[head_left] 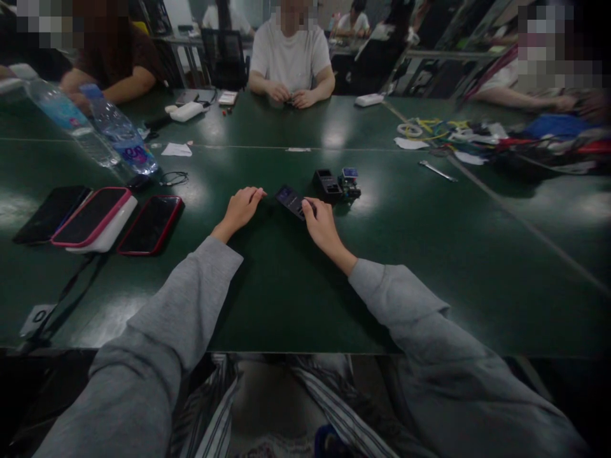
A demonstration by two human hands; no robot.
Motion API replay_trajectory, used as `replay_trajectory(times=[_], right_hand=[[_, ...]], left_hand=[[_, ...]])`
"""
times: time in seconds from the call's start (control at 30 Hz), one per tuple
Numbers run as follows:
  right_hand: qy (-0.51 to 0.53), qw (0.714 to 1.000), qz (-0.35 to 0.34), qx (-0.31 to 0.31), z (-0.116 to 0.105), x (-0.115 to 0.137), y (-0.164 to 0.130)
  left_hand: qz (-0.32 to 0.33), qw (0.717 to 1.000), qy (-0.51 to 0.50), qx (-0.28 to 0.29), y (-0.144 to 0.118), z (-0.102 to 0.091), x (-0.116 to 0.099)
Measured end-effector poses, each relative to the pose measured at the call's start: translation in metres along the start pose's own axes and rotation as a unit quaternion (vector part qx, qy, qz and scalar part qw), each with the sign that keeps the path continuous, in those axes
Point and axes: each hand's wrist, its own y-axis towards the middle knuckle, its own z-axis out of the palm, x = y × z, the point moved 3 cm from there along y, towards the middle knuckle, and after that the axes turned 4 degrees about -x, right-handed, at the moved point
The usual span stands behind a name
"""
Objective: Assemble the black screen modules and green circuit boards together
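Observation:
A small flat black device (289, 199) lies on the dark green table (305, 286) in front of me. My right hand (321, 224) rests on its near end, fingers curled on its edge. Palm down on the table just left of the device lies my left hand (240, 208), its fingertips a short gap from it and holding nothing. Just beyond the device stand a black box-shaped part (327, 183) and a small dark gadget with a blue top (350, 182). Both my arms wear grey sleeves.
Three phones lie at the left (151, 224), the middle one in a pink case (93, 218). Two water bottles (120, 132) lean behind them. Tweezers (436, 170) and a heap of cables and parts (477, 137) sit at the right. Other people sit across the table.

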Motion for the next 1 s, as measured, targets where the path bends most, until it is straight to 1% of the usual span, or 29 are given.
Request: replay_trajectory(times=[0.1, 0.2, 0.33, 0.5, 0.6, 0.7, 0.83, 0.9, 1.0], right_hand=[[-0.005, 1.000, 0.004, 0.000, 0.001, -0.002, -0.001], [-0.012, 1.000, 0.001, -0.002, -0.003, -0.001, -0.004], [-0.043, 0.999, -0.027, -0.006, -0.010, 0.003, -0.011], [-0.071, 0.993, -0.092, 0.024, -0.016, 0.009, -0.018], [-0.065, 0.989, -0.118, 0.060, -0.018, 0.016, -0.018], [-0.112, 0.981, -0.132, 0.087, -0.016, 0.019, -0.012], [-0.206, 0.968, -0.135, 0.052, -0.006, 0.018, 0.003], [-0.243, 0.962, -0.119, 0.040, -0.001, 0.018, 0.010], [-0.283, 0.955, -0.079, 0.043, 0.003, 0.018, 0.017]], left_hand=[[0.001, 1.000, 0.000, -0.002, -0.001, -0.001, -0.001], [0.011, 1.000, -0.003, -0.003, -0.002, -0.002, -0.004], [0.026, 0.999, -0.021, -0.013, -0.004, -0.005, -0.008], [0.021, 0.999, -0.035, -0.017, -0.005, -0.007, -0.009], [0.018, 0.999, -0.040, -0.021, -0.005, -0.007, -0.009], [0.015, 0.999, -0.041, -0.023, -0.005, -0.007, -0.010], [0.022, 0.998, -0.048, -0.019, -0.005, -0.006, -0.011], [0.026, 0.998, -0.050, -0.018, -0.005, -0.006, -0.010], [0.030, 0.998, -0.051, -0.021, -0.004, -0.004, -0.008]])
